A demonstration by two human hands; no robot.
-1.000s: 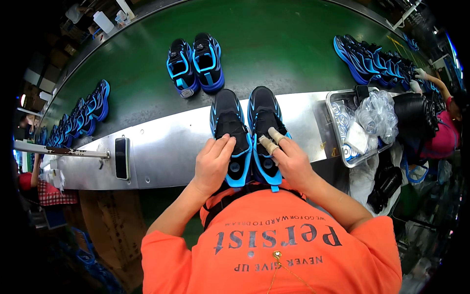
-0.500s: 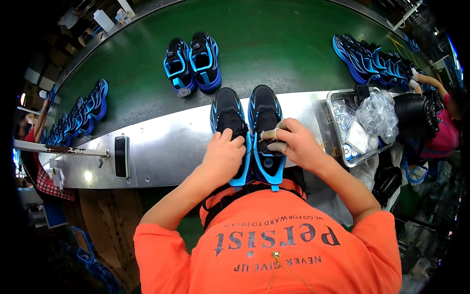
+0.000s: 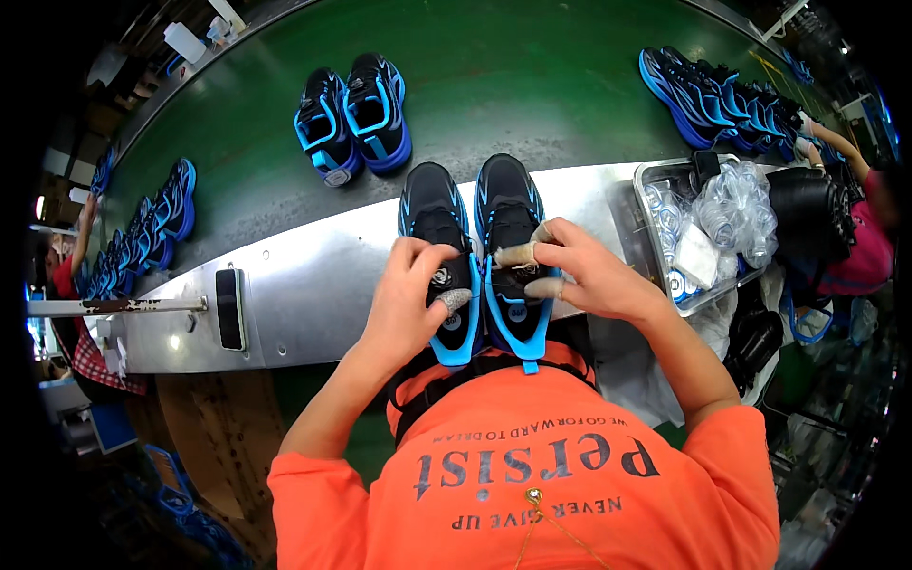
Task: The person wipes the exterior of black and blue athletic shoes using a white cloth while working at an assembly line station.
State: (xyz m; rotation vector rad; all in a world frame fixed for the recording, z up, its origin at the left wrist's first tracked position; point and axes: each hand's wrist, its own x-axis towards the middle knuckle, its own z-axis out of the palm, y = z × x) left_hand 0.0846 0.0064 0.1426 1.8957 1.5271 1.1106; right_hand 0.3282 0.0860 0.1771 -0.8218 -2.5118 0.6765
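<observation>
Two black and blue sneakers stand side by side in front of me, toes pointing away, heels at the near edge of the metal ledge. At the left sneaker (image 3: 430,195) my left hand (image 3: 410,285) rests over the tongue; its grey-wrapped thumb stands apart from the bent fingers, and the tongue shows between them. My right hand (image 3: 581,271), with beige-wrapped fingertips, reaches over the opening of the right sneaker (image 3: 505,190). Its index finger and thumb are spread over the tongue, with nothing visible between them. The laces under my fingers are hard to make out.
Another sneaker pair (image 3: 376,112) stands on the green belt (image 3: 513,85). Rows of sneakers stand left (image 3: 174,204) and right (image 3: 679,100). A phone (image 3: 230,309) lies on the metal ledge (image 3: 313,275). Right is a clear tray (image 3: 711,306) of plastic pieces. People work at both sides.
My left thumb has come away from the fingers, uncovering the left sneaker's tongue. My right hand has shifted slightly left. The belt items appear a little further left and higher.
</observation>
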